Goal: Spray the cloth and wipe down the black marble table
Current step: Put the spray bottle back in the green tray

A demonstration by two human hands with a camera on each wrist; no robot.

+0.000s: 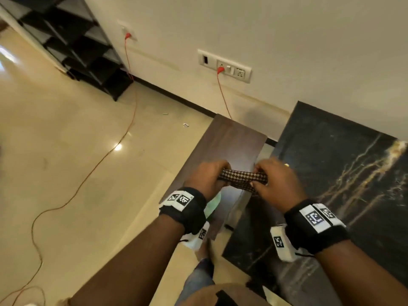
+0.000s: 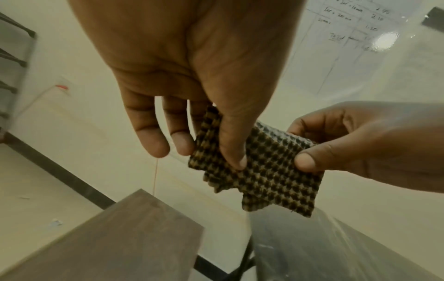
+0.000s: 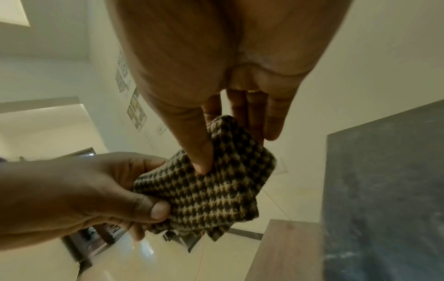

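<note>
A small houndstooth cloth (image 1: 241,179) in brown and cream is held in the air between both hands, over the gap between two tables. My left hand (image 1: 209,176) pinches its left end, thumb on top of the cloth (image 2: 259,171). My right hand (image 1: 272,180) pinches the right end, with its thumb pressed into the cloth (image 3: 211,192). The black marble table (image 1: 344,195) with gold veins lies to the right, below my right hand. A pale green object (image 1: 213,206), mostly hidden under my left wrist, sits on the wooden table.
A brown wooden side table (image 1: 231,144) stands left of the marble table, with a narrow gap between them. An orange cable (image 1: 106,155) runs across the glossy beige floor from wall sockets (image 1: 225,68). A black shelf unit (image 1: 84,47) stands at the back left.
</note>
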